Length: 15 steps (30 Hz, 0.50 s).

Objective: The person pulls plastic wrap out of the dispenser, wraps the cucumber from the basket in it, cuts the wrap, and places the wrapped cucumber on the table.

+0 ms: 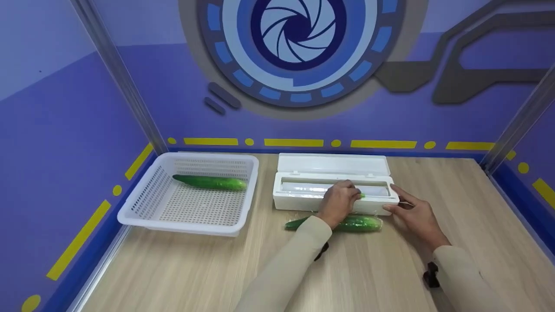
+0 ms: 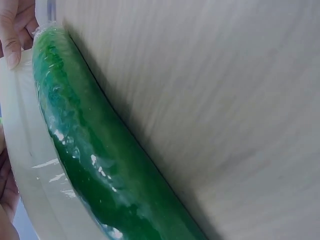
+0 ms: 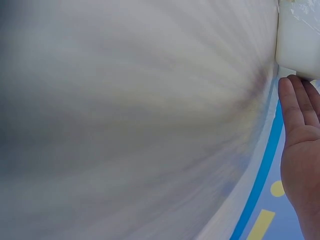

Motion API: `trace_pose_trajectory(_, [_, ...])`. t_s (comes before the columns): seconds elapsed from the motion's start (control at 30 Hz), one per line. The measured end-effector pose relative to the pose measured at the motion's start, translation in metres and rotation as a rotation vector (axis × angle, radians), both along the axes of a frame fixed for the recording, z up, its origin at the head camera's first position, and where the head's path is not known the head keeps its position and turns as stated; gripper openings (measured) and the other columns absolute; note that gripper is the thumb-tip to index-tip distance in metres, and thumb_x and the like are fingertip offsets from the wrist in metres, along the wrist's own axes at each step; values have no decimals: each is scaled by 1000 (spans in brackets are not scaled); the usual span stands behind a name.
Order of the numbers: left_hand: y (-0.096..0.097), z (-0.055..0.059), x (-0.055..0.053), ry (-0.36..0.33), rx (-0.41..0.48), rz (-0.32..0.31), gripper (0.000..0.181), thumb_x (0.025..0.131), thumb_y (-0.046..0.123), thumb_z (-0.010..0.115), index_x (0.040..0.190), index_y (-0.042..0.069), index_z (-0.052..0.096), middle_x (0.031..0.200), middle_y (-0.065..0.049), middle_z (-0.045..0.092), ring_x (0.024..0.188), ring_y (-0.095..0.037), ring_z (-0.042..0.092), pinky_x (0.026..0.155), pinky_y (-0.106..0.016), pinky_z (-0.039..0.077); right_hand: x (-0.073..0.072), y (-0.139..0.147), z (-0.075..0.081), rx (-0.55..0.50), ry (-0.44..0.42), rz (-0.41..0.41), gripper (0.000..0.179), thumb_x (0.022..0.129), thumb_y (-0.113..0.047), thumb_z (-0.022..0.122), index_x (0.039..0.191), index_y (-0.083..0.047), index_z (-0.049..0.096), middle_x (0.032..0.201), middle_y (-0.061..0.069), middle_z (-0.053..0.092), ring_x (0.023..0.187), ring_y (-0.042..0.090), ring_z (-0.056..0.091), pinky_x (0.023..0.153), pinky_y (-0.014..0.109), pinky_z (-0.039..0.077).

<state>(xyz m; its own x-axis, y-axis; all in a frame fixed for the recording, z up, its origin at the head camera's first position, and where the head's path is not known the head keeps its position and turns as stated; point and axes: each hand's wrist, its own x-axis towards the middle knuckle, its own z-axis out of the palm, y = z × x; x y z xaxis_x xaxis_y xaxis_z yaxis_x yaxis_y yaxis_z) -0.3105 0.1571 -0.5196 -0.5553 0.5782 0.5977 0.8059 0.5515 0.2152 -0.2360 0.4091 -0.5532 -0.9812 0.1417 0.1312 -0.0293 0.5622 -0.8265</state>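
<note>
A white cling film dispenser (image 1: 299,202) sits on the table with its lid raised and a roll of film (image 1: 303,187) inside. My left hand (image 1: 339,201) is at its front rim, fingers curled at a small green slide cutter (image 1: 362,196). With thumb in front and fingers at the end wall, my right hand (image 1: 414,215) holds the dispenser's right end. Just before the dispenser lies a film-wrapped cucumber (image 1: 360,223), partly hidden under my left wrist. The left wrist view shows this cucumber (image 2: 95,145) close up, shiny film over it.
To the left stands a white perforated basket (image 1: 125,214) with another cucumber (image 1: 208,182) in it. The dispenser's raised lid (image 1: 331,164) is close to the back wall. Panels bound the table at the back and both sides.
</note>
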Motion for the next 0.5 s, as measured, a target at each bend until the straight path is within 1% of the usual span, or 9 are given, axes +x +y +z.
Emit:
trace_pose_trajectory(0.07, [-4,0,0,15,-7,2,11,100,19,77,96,13,85,92,3,70,88,-10,67,81,-16,51,0,0,0,3,-8,-1,81,95,-47,79,163,-19,45,154,23,53,131,38,60,87,4,41])
trace_pose_trajectory(0.2, [-12,-1,-2,24,-15,6,10,100,18,77,96,13,84,93,3,70,89,-11,67,81,-17,52,1,0,1,-2,-24,-1,83,94,-50,79,163,-20,44,157,22,50,131,38,59,87,4,41])
trace_pose_trajectory(0.33, [-20,-1,-4,7,-14,14,9,99,18,77,97,12,84,95,2,71,90,-12,67,82,-18,52,1,-1,2,-18,-26,0,84,93,-50,80,163,-20,44,158,22,49,132,39,58,87,5,42])
trace_pose_trajectory(0.5, [-29,0,-5,-3,12,11,10,98,18,78,98,11,84,96,1,72,90,-12,68,82,-17,52,1,-2,2,-18,-14,-4,83,94,-49,80,163,-19,44,157,22,50,131,39,59,87,5,42])
